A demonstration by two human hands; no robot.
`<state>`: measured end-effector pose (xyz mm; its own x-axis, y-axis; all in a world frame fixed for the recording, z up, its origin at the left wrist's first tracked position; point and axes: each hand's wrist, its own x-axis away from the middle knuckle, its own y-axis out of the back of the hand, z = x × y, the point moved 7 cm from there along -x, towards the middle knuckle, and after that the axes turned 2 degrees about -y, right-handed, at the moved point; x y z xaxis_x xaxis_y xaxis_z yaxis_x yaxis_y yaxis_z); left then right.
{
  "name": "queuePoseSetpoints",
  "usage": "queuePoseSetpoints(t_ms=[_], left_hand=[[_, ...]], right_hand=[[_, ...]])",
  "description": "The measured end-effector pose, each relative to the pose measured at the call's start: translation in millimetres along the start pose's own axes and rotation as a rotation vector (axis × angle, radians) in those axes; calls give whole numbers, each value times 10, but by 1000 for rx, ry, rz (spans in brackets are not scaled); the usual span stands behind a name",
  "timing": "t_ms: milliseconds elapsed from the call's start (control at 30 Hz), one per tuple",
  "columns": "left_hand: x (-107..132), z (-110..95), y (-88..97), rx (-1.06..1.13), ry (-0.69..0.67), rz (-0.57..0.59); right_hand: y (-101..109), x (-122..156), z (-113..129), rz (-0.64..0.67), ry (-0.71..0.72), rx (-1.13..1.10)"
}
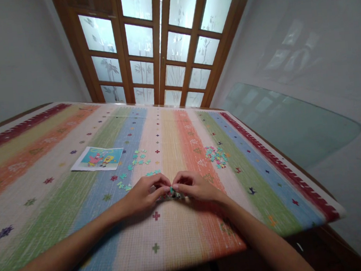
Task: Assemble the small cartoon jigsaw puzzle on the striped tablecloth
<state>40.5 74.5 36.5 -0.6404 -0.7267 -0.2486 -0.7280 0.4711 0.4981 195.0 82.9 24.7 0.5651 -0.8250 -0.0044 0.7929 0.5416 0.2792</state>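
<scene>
My left hand and my right hand meet at the middle of a striped cloth-covered table, fingers curled and pinched together on small joined puzzle pieces held low over the cloth. Loose teal puzzle pieces lie scattered just beyond my left hand. A heap of mixed puzzle pieces sits beyond my right hand. A cartoon reference picture lies flat to the far left of the pieces.
The table's near edge runs just under my forearms and its right edge has a red border. A glass panel leans at the right. Wooden doors with frosted panes stand behind the table.
</scene>
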Motion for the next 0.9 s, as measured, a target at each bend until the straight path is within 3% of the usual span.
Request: queuePoseSetpoints(t_ms=[167,367,900], left_hand=[[83,16,65,-275,-137,17],[138,-2,12,-387,-240,103],[161,-4,-40,-420,-253,109]], right_hand=[[354,29,-59,-134,-30,41],[634,86,-242,-133,-191,209],[613,82,-239,-135,-193,464]])
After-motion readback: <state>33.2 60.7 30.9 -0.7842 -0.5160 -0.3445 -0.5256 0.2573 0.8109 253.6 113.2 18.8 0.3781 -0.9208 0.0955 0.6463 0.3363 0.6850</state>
